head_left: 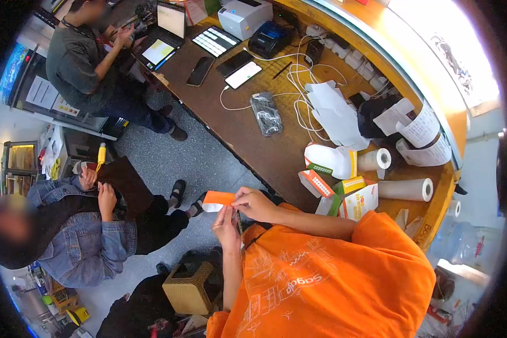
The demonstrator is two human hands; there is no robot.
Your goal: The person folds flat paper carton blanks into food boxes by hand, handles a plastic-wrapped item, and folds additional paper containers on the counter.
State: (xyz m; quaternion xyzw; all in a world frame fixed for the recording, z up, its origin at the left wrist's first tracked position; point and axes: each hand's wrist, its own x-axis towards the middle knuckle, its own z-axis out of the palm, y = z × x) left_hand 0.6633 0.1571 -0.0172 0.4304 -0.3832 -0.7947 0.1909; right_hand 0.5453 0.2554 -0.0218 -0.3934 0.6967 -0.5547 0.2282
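My left hand (227,228) holds up a small orange-and-white piece of card or paper (218,199) by its lower right part, its fingers closed on it. My right hand (254,204) pinches the same piece at its right end, the fingertips of both hands close together. The piece has an orange upper face and a white lower face. A thin strap or cord runs down just behind the left hand. Both hands are in front of my orange shirt (343,281), beside the brown table's near edge (248,163).
On the table lie orange, green and white food cartons (355,194), paper rolls (405,190), a plastic-wrapped packet (266,114), phones (244,75), white cables, a printer (245,17) and a laptop (170,19). One person stands at upper left; another sits at left. A woven stool (188,293) is below.
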